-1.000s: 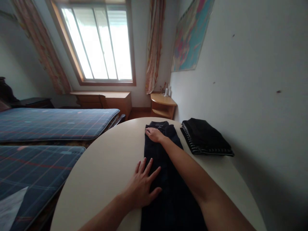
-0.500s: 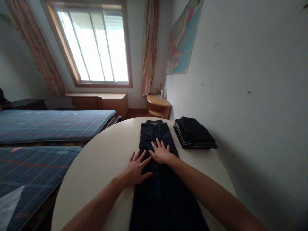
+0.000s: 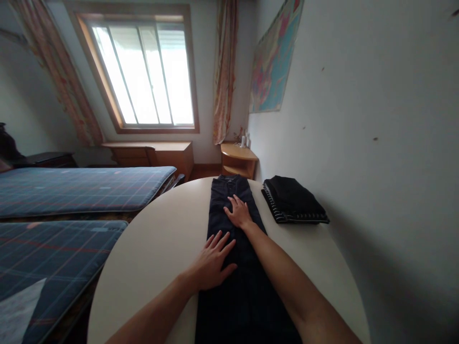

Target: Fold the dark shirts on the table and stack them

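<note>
A dark navy shirt (image 3: 247,282) lies lengthwise on the round pale table (image 3: 150,239), its collar at the far edge and its sides folded in to a long strip. My left hand (image 3: 214,263) rests flat on the shirt's left side, around its middle, fingers stretched out. Farther up, nearer the collar, my right hand (image 3: 238,212) lies palm down on the shirt front with its fingers spread. Neither hand grips the cloth. The shirt's near end runs out of view at the bottom.
To the right of the shirt sits a stack of folded dark clothes (image 3: 292,200), close to the white wall (image 3: 376,95). Two plaid mattresses (image 3: 89,188) are on the left. A wooden desk (image 3: 172,152) stands below the window, and a corner shelf (image 3: 239,152) beyond the table.
My right hand has slid a little farther up toward the collar. My left hand has shifted slightly right, more onto the shirt. The hands are farther apart, and the view has tilted a little.
</note>
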Available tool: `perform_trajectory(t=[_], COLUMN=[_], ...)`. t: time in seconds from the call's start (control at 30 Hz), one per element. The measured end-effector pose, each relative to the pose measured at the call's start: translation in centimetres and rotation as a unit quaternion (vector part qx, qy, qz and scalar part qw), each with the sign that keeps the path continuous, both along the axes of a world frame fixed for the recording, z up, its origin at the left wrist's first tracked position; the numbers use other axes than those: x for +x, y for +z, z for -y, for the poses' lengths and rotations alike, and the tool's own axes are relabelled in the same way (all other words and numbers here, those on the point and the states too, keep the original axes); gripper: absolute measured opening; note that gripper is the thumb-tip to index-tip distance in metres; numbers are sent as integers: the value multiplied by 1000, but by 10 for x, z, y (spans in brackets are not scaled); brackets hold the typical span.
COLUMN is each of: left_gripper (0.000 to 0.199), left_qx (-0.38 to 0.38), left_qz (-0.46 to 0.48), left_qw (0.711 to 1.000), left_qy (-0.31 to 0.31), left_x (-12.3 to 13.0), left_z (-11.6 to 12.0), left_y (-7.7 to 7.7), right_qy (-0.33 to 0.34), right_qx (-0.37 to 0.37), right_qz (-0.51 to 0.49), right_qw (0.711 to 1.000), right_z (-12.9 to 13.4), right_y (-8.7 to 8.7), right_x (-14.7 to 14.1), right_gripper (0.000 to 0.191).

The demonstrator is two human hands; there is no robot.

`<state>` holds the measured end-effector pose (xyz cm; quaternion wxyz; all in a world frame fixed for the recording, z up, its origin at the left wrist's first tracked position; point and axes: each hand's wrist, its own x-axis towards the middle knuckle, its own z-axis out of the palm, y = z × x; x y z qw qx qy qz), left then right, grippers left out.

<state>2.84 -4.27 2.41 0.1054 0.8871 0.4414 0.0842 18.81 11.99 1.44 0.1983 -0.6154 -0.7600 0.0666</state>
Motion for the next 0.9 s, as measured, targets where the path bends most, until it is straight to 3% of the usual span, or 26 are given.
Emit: perform_trajectory(t=[0.17,0.37,0.57,0.73,0.9], left_gripper=[69,75,74,68,79], left_qx=[-7,12,27,20,6], left_qz=[-10,-15,-41,-47,-36], left_qw=[1000,1000,999,998,999], left_qy=[0,-11,2,37,36], left_x=[0,-1,2,8,13], left_z=[-1,-2,1,22,35], left_y=[-1,-9,-8,-5,-10], right_qy=[3,92,111,100,106], right_qx=[-31,-106,-138,-83,-79], right_qz=[25,83,94,88,89], right_qw=[999,987,980,988,987], right_z=[22,87,142,153,146], right_y=[-6,-3,3,-6,-3], right_x=[13,45,59,59,58], right_gripper=[67,73,77,76,77])
